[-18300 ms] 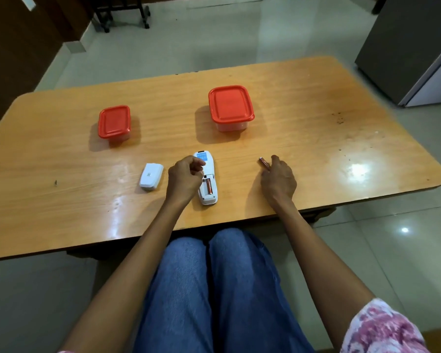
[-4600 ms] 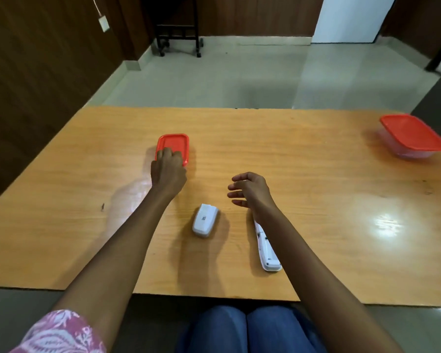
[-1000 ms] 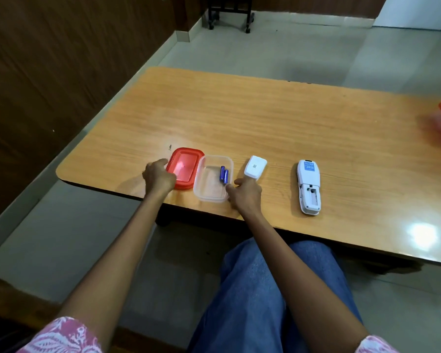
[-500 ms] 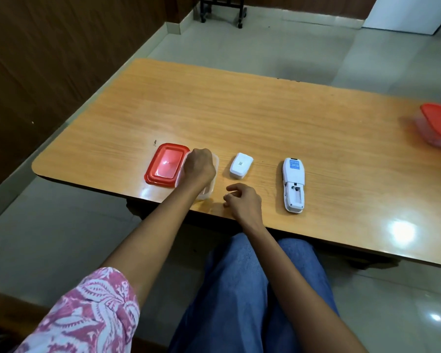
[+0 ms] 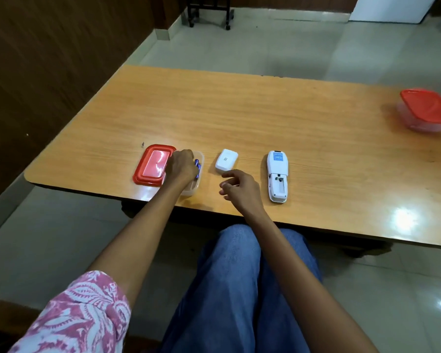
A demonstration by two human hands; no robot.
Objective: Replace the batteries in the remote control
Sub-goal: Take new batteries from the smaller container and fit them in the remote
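The white remote control (image 5: 278, 174) lies face down near the table's front edge, its battery compartment uncovered and empty. Its white battery cover (image 5: 226, 160) lies to the left of it. Further left stands a small clear container (image 5: 194, 187) with its red lid (image 5: 152, 165) lying beside it. My left hand (image 5: 181, 166) reaches down into that container, fingers curled onto the blue batteries (image 5: 197, 167) that show at the fingertips. My right hand (image 5: 239, 189) hovers just in front of the battery cover, fingers loosely apart, holding nothing.
A larger clear container with a red lid (image 5: 428, 110) stands at the far right of the wooden table (image 5: 239, 118). A dark wood wall runs along the left. My knees sit under the front edge.
My left hand has shifted slightly left inside the container, so the blue batteries show at its fingertips. My right hand has lifted and opened, drifting right toward the cover.
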